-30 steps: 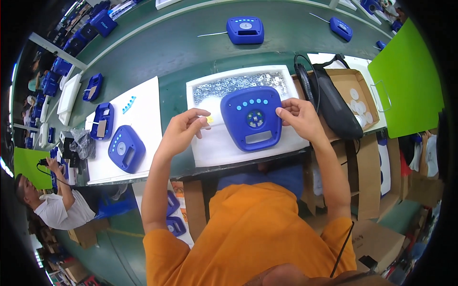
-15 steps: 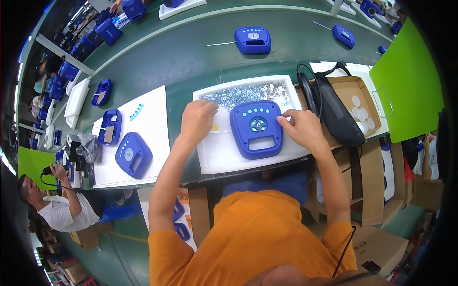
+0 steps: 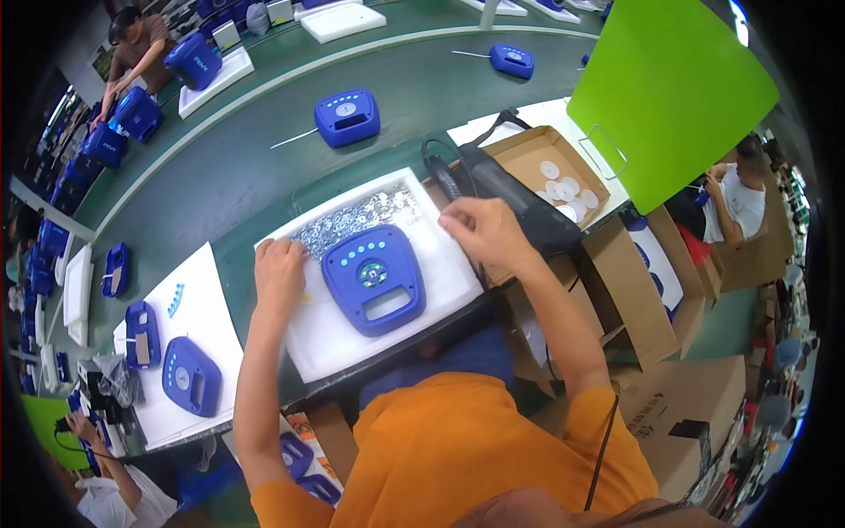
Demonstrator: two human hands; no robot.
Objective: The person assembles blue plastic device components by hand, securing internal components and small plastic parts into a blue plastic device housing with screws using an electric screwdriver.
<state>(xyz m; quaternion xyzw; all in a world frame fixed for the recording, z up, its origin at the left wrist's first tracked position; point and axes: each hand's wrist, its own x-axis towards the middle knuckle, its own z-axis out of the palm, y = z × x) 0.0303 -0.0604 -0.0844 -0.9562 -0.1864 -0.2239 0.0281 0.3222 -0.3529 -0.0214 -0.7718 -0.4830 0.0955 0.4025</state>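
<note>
A blue plastic housing (image 3: 341, 275) lies in the white foam tray (image 3: 330, 356) before me. It has a row of light-blue buttons, a round opening with a green part inside, and a rectangular cut-out. Small shiny metal pieces (image 3: 356, 216) fill the tray's far side. At the tray's left edge is my left hand (image 3: 280, 275), fingers curled together; anything in them is hidden. My right hand (image 3: 488, 231) hovers by the tray's right edge, apart from the housing. Its thumb and forefinger are pinched, and I cannot make out whether they hold something.
Right of the tray sit a black pouch (image 3: 510, 189) and a cardboard box (image 3: 576, 163) with white discs. A white board (image 3: 211, 299) on the left carries more blue housings (image 3: 191, 377). Beyond, another housing (image 3: 347, 117) lies on the green bench. A green panel (image 3: 673, 97) stands right.
My view has turned, so the bench appears tilted. My right hand has left the housing's right side and moved to the tray's right edge. My left hand stays near the tray's left edge.
</note>
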